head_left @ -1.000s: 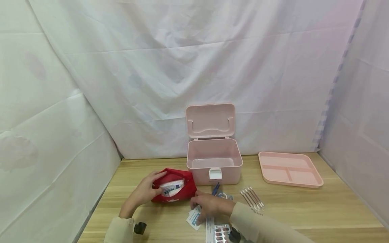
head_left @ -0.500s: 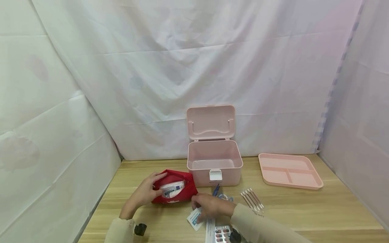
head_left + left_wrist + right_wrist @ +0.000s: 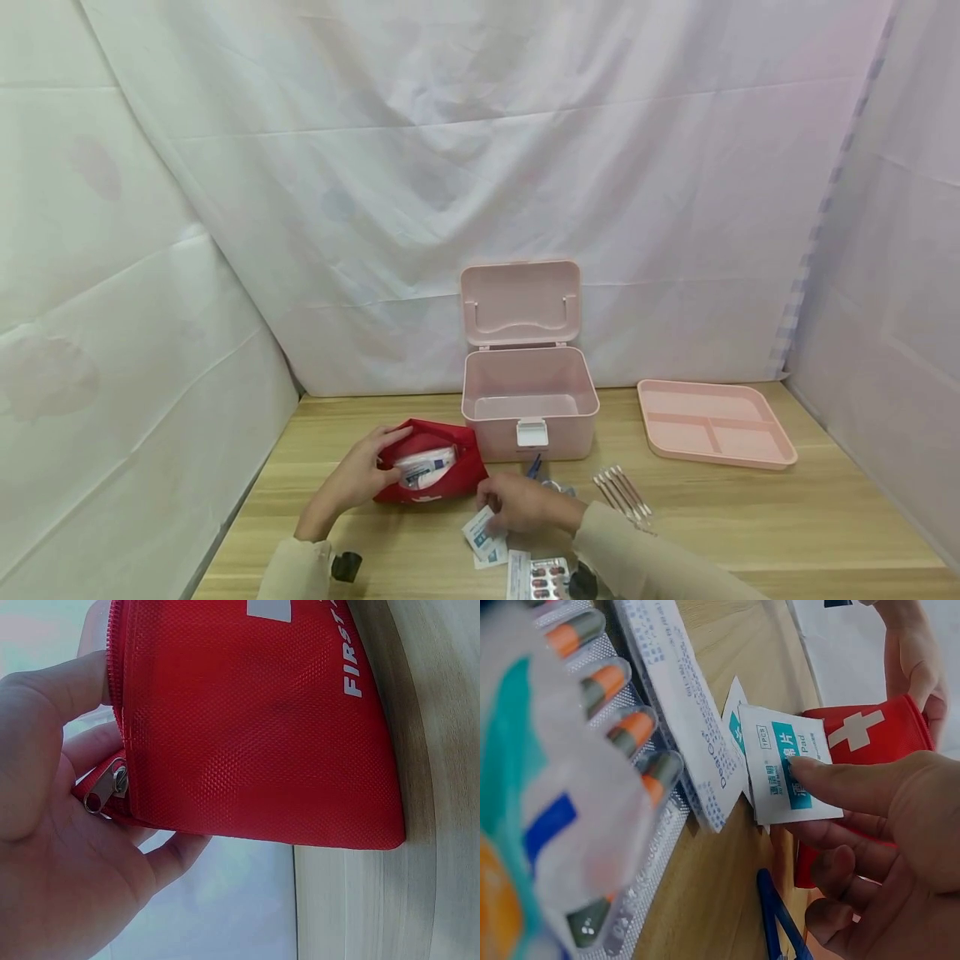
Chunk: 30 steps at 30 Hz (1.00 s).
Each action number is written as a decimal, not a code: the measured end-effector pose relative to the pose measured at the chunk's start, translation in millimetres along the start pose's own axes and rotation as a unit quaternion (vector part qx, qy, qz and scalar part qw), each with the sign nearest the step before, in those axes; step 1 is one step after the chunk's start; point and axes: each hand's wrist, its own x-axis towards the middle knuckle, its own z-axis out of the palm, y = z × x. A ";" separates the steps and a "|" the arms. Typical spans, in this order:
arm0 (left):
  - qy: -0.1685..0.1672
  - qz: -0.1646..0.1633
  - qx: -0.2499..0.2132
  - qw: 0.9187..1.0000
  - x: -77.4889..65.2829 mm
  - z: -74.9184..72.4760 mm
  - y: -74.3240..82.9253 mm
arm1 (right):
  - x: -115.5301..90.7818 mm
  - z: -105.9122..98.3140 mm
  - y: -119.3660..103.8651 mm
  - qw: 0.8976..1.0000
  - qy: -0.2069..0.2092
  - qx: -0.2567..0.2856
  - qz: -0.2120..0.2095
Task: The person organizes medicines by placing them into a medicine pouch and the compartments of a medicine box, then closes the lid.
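Red cloth makes the zip-up first-aid pouch (image 3: 467, 479) on the left, its mouth gaping over white plastic packs. From my seat far away, I see the left hand (image 3: 358, 475) curled round its left end, holding it. The right hand (image 3: 521, 504) has its thumb and finger almost together, pinching a small square white-and-teal paper packet (image 3: 767, 761) at the pouch's near right. I can't tell if the packet touches its twin, a second white-and-teal packet (image 3: 492, 557), just under it. I'd pinch only the top one by its edge, gently, so the twin doesn't drag along. I'd hold the pouch steady so its mouth doesn't flop.

Nearer to me are a long white printed packet (image 3: 517, 577) and a silver sheet of orange-and-dark pills (image 3: 546, 575). Cotton sticks with brown stems (image 3: 622, 493) lie right. Farther off are a pink plastic box (image 3: 491, 437), lid up, and a flat pink tray (image 3: 720, 457), far right.
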 end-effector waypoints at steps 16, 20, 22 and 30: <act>-0.005 0.000 -0.003 1.000 0.1 0.0 -2.2 | -11.9 -19.5 -18.4 0.995 0.011 -0.034 -0.088; -0.005 -0.001 -0.006 1.000 0.1 0.4 -2.9 | -16.3 -25.6 -28.1 0.994 0.007 -0.031 -0.106; -0.005 0.000 -0.008 1.000 0.1 0.8 -2.9 | -18.0 -28.6 -32.5 0.993 0.008 -0.030 -0.114; 0.000 0.004 -0.008 1.000 -0.4 2.0 -2.7 | -25.0 -41.1 -48.6 0.990 0.032 -0.027 -0.138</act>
